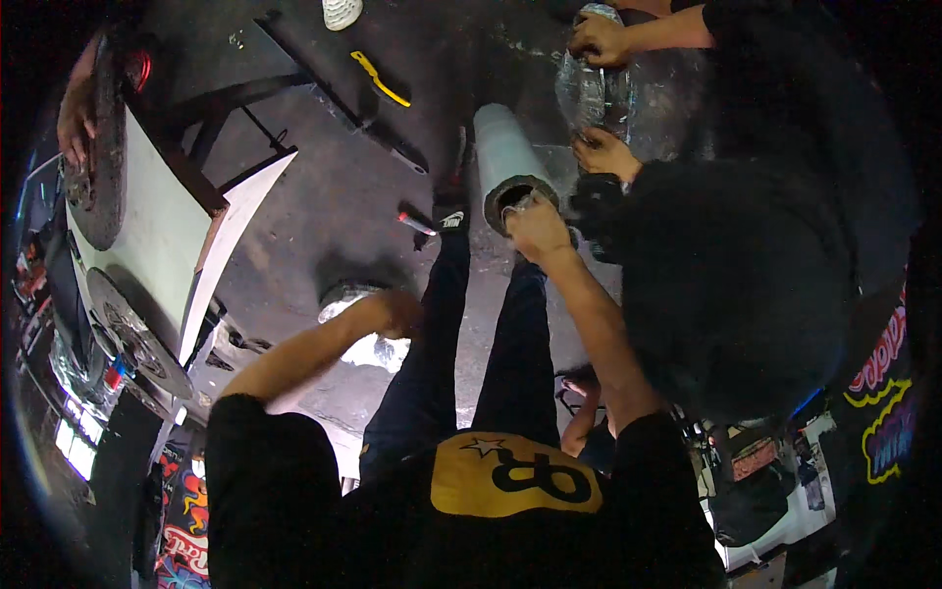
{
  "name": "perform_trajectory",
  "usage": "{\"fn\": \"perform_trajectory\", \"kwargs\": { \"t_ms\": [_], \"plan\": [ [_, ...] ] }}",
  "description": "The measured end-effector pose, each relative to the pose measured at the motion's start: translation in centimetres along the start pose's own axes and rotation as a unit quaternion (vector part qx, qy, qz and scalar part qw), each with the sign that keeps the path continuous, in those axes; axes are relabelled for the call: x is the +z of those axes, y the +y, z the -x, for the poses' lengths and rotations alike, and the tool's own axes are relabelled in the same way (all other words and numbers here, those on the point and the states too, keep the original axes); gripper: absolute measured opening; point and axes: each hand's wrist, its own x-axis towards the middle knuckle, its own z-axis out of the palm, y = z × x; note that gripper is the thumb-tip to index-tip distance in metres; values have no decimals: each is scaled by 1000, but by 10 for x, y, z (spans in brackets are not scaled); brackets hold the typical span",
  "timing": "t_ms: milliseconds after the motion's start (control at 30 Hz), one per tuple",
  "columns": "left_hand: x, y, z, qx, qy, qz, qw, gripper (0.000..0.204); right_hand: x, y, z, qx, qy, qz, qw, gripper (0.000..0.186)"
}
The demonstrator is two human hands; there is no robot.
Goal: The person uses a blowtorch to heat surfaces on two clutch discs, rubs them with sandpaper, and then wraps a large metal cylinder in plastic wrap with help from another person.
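Note:
A long roll of pale stretch film (pixel 505 147) lies slanted over the floor, its thick cardboard core end toward me. My right hand (pixel 540 231) is at that end, fingers curled at the core's hole, with a bit of clear film by the fingertips. My left hand (pixel 395 313) is beside my left knee, dim against the dark trousers, its fingers hard to make out. Below my left forearm sits a shiny, film-wrapped bundle (pixel 373 350). To the right, another person's hands (pixel 601 41) hold a round, film-wrapped object (pixel 589 93).
A yellow-handled brush (pixel 381 80) and a red-tipped marker-like item (pixel 416 224) lie on the dark floor. At left stands a white-topped table (pixel 157 206) bearing disc-shaped parts (pixel 137 329), with another hand (pixel 75 123) at its far side. A co-worker in black (pixel 736 285) crouches close on my right.

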Motion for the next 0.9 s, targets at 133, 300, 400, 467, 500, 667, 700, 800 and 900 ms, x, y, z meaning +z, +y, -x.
{"fn": "perform_trajectory", "kwargs": {
  "t_ms": [133, 300, 400, 467, 500, 667, 700, 800, 900],
  "plan": [
    [-76, -6, 6, -39, 462, 275, 842, 56, -20, -15, 7, 11, -19, -20, 1000, 33],
    [-127, -10, -35, 83, 577, 171, 795, 85, -11, -30, 4, 150, 96, -241, 954, 37],
    [-150, -1, -57, 128, 627, 149, 754, 80, 32, -14, 2, 139, 185, -169, 958, 33],
    [-162, -3, -63, 129, 627, 150, 754, 77, 36, -11, 0, 150, 190, -82, 967, 34],
    [-159, -11, -70, 112, 607, 170, 768, 72, 13, -18, 3, 85, 127, 3, 988, 35],
    [-173, -25, -62, 126, 645, 208, 724, 63, -88, -22, 27, 2, 269, -167, 949, 46],
    [-175, -29, -61, 113, 652, 222, 716, 62, -95, -17, 20, 88, 385, -187, 899, 52],
    [-190, -25, -60, 95, 638, 245, 723, 64, -79, 18, 18, 145, 461, -199, 852, 62],
    [-183, -28, -69, 95, 634, 269, 718, 65, -19, 19, 62, 307, 164, -257, 902, 51]
  ]
}}
